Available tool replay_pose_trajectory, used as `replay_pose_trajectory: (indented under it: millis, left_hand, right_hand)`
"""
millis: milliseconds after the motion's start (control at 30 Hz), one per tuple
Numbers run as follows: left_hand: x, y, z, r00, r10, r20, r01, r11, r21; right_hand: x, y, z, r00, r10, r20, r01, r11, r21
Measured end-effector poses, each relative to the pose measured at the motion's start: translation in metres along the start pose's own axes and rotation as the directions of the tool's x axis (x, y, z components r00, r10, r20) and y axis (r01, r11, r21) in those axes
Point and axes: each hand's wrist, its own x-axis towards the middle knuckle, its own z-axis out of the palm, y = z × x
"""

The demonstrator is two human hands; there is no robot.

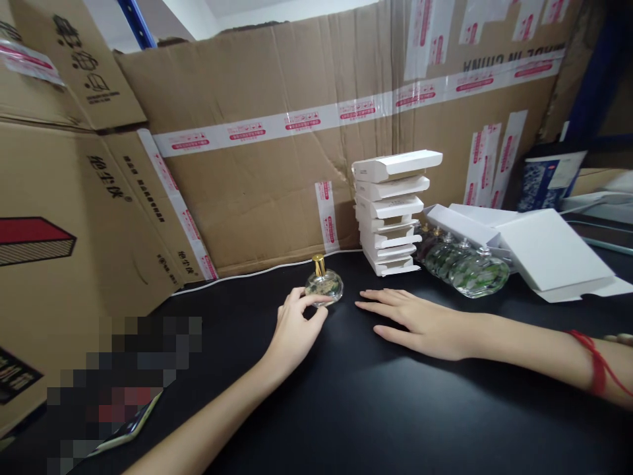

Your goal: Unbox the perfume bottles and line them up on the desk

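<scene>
A round clear glass perfume bottle (325, 285) with a gold cap stands upright on the black tabletop, near the middle of the head view. My left hand (299, 323) has its thumb and fingers closed around the lower part of the bottle. To the right, my right hand (420, 323) lies flat and palm down on the table, fingers spread and holding nothing. A small gap separates its fingertips from the bottle. Behind it rises a stack of narrow white boxes (390, 170), some with open ends.
Several more glass bottles (479, 274) stand in a row right of the stack. Beside them lie white cartons (554, 254). A blue patterned cup (548, 178) is at the back right. Cardboard walls (267, 178) enclose the back and left, with a white cable (257, 272) along their foot.
</scene>
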Motion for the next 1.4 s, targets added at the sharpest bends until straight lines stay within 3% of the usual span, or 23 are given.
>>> replay_pose_trajectory:
  millis: [167, 433, 667, 867, 933, 1000, 1100, 1200, 1400]
  left_hand:
    - [0.009, -0.011, -0.003, 0.994, -0.09, -0.059, 0.096, 0.99, 0.105]
    - [0.017, -0.02, -0.01, 0.989, -0.126, -0.076, 0.129, 0.991, 0.036]
    - [0.017, -0.025, -0.008, 0.986, -0.148, -0.075, 0.156, 0.981, 0.117]
    - [0.004, -0.011, -0.004, 0.958, -0.047, -0.282, 0.075, 0.993, 0.088]
    - [-0.003, -0.003, -0.001, 0.979, 0.035, -0.202, -0.025, 0.998, 0.049]
    - [-0.01, 0.004, 0.002, 0.994, 0.112, -0.009, -0.111, 0.991, 0.081]
    - [-0.016, 0.006, 0.006, 0.948, 0.229, 0.222, -0.281, 0.928, 0.244]
    - [-0.014, 0.0, 0.006, 0.913, 0.281, 0.295, -0.384, 0.838, 0.388]
    - [-0.007, -0.015, 0.006, 0.836, 0.44, 0.328, -0.547, 0.717, 0.432]
  right_hand:
    - [0.0, 0.001, 0.001, 0.999, -0.027, -0.041, 0.028, 0.999, 0.036]
    - [-0.001, 0.006, 0.004, 0.998, -0.042, -0.053, 0.044, 0.999, 0.03]
    - [0.0, 0.003, 0.003, 1.0, -0.01, -0.005, 0.01, 1.0, -0.002]
    - [0.0, 0.0, 0.001, 1.0, 0.006, 0.007, -0.006, 1.0, 0.026]
    - [0.0, -0.002, 0.0, 1.0, 0.0, -0.012, 0.001, 0.999, 0.033]
    - [0.0, -0.004, -0.001, 1.0, -0.01, -0.021, 0.01, 1.0, 0.011]
    - [-0.001, -0.007, -0.005, 0.997, -0.056, -0.048, 0.053, 0.997, -0.063]
    - [-0.003, -0.01, -0.009, 0.984, -0.16, -0.074, 0.144, 0.972, -0.185]
    - [-0.009, -0.013, -0.007, 0.92, -0.379, -0.101, 0.304, 0.852, -0.426]
